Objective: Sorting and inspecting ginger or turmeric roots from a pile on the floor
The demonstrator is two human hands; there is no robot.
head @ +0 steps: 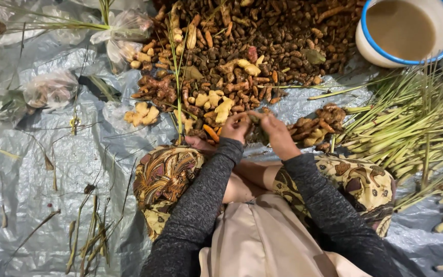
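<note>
My left hand point(236, 127) and my right hand point(278, 134) meet in front of me, both pinching a small dark root piece point(255, 119) between the fingertips. Just beyond them lies a big heap of brown and yellow roots point(242, 46) on a grey plastic sheet point(37, 169). Cut pale-yellow root pieces point(216, 102) lie at the near edge of the heap, right by my left hand. A smaller clump of roots point(319, 128) sits beside my right hand. I wear dark grey sleeves and sit with patterned cloth over my knees.
A white bowl with a blue rim point(408, 32) holds brownish liquid at top right. A bundle of green stalks point(411, 128) lies on the right. Clear plastic bags point(52, 90) with contents sit at upper left, and dry grass scraps point(88, 231) are scattered at lower left.
</note>
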